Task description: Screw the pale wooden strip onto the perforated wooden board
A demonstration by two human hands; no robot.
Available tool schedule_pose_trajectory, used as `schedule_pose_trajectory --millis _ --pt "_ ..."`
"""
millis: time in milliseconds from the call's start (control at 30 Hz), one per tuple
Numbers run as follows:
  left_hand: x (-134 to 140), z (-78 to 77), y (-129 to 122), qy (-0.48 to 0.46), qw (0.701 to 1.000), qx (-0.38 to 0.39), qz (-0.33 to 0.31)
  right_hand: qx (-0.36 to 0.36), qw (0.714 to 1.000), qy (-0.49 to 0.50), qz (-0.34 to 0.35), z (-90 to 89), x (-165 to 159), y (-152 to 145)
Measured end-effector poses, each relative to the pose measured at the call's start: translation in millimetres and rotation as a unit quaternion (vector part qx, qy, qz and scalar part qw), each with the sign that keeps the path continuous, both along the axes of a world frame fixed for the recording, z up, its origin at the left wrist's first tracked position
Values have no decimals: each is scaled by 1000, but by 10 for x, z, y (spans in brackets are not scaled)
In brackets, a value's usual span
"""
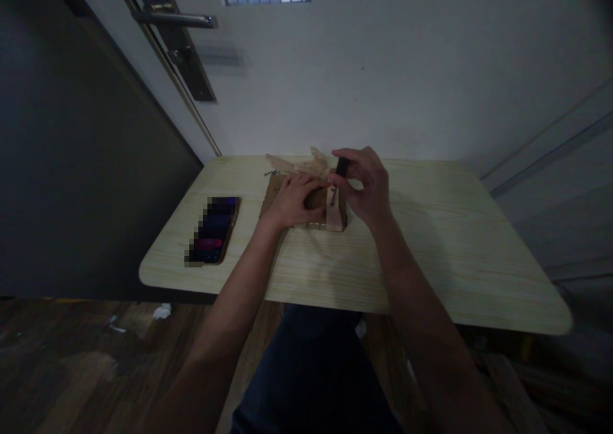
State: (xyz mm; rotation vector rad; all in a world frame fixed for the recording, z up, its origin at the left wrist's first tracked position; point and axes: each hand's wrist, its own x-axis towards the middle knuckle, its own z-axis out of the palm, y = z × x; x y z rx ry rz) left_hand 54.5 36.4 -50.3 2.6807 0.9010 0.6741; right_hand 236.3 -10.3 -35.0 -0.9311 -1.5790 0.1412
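Observation:
My left hand (292,203) lies on a piece of brown cardboard (269,198), its fingers spread and holding it down against the table. A beige strip (336,220) runs along the cardboard's right side. Above that strip, my right hand (368,182) pinches a small black block (341,166) between thumb and fingers. Thin dark metal pieces (334,196), like screws or nails, show just under the block on the strip; whether they touch it I cannot tell. Crumpled beige tape-like scraps (306,164) lie behind the cardboard. Another small metal piece (271,173) sits by its far left corner.
A phone (214,230) with a lit, partly blurred screen lies on the left of the pale wooden table (454,249). Behind the table stands a white door (407,70) with a metal handle (177,19). White scraps (163,311) are on the floor at left.

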Motion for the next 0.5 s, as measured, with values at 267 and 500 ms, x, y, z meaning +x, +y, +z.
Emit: schedule_pose_trajectory --millis 267,500 --pt "-3 12 -6 15 1000 6 2 19 1000 -18 -6 88 -35 -66" --pt "-13 15 -6 20 1000 2 -2 -23 996 19 79 18 -14 -36"
